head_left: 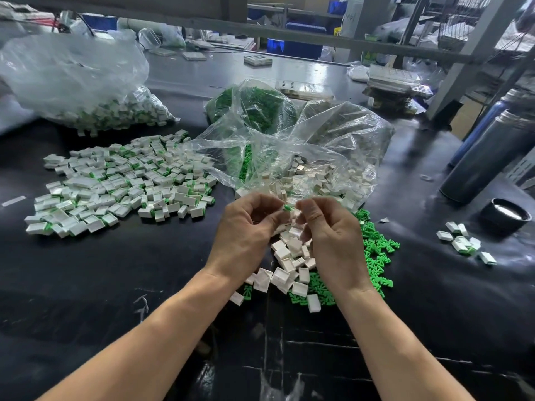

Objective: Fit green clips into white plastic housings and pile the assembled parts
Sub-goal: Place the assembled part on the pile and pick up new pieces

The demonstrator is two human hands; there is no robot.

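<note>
Forearms: 2 bare forearms reach in from the bottom edge over the black counter (86,285).
Left hand (246,227): fingers curled, pinching a small green clip (287,207) at the fingertips.
Right hand (330,235): fingers curled, meeting the left at the clip; whether it holds a housing, I cannot tell.
White housings (286,256): loose heap on the counter directly under both hands.
Green clips (376,253): scattered heap just right of the housings, touching them.
Assembled parts (121,180): wide pile left of the hands, well apart.
Clear bag (289,146): open behind the hands, spilling housings.
Small cluster (463,241): a few assembled pieces far right, near a black lid (506,215).
</note>
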